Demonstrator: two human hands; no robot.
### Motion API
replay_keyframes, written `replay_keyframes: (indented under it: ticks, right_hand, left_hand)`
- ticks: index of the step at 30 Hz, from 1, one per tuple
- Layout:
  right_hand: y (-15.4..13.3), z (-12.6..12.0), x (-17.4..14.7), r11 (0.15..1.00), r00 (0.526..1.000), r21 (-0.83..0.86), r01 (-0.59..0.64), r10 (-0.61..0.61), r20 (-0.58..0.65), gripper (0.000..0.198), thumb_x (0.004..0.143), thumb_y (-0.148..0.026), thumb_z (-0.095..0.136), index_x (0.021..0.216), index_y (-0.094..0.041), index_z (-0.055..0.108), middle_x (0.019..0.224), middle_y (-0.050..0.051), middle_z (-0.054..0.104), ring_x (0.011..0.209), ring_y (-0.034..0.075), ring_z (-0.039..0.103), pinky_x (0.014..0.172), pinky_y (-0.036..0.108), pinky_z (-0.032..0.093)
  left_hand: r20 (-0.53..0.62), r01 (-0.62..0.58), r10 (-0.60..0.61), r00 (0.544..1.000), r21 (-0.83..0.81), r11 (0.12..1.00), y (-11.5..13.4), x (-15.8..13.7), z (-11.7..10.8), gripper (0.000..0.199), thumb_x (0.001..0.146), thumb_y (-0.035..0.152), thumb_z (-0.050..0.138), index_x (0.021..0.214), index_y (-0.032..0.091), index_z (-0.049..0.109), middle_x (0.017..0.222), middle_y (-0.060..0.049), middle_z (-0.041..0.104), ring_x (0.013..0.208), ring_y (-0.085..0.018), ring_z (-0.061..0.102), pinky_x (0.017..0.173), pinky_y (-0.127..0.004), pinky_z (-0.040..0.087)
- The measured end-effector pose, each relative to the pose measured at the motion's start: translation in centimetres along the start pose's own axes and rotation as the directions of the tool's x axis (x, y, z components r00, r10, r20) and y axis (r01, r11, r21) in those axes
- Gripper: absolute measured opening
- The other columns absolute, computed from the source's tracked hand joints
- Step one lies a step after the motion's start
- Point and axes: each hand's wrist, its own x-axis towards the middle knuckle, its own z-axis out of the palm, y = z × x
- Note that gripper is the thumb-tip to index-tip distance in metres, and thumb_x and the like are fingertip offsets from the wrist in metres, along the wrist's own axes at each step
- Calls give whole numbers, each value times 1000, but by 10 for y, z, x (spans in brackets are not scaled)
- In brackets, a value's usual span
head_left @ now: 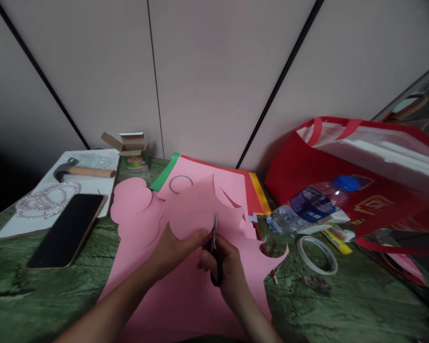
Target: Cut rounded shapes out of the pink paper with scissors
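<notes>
Toward the near edge of the bench (10, 290), our left hand (175, 245) pinches a large pink paper sheet (193, 305) with curved cut edges. Our right hand (229, 259) grips black-handled metal scissors (214, 243), blades over the sheet.

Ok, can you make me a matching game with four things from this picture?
Things:
1. scissors
2. hammer
3. phone
4. bottle

Clues:
A. black and face up
B. has a blue cap
C. in the right hand
D. lying on the white sheet, with a wooden handle

Right pairs: 1-C, 2-D, 3-A, 4-B
</notes>
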Motion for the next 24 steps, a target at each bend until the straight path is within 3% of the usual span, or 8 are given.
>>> replay_keyframes:
  ticks: [8,24]
  right_hand:
    - [1,-1,-1,999,999,12,36,-36,31,16,63,-28,61,69,-17,52,47,-5,51,41,9,44,39,20,35]
    - [3,-1,-1,999,999,35,41,-42,28,16,63,-29,61,68,-18,52,46,-6,49,38,8,43,37,20,33]
  left_hand:
    - [129,26,-25,991,-1,1000,-6,1,-4,10,66,26,57,62,18,61,51,-1,62,57,-19,62,50,-29,50]
    - [109,23,-21,994,-15,1000,-3,1,-3,5,64,23,57,63,19,59,50,0,61,51,-18,60,45,-27,49]
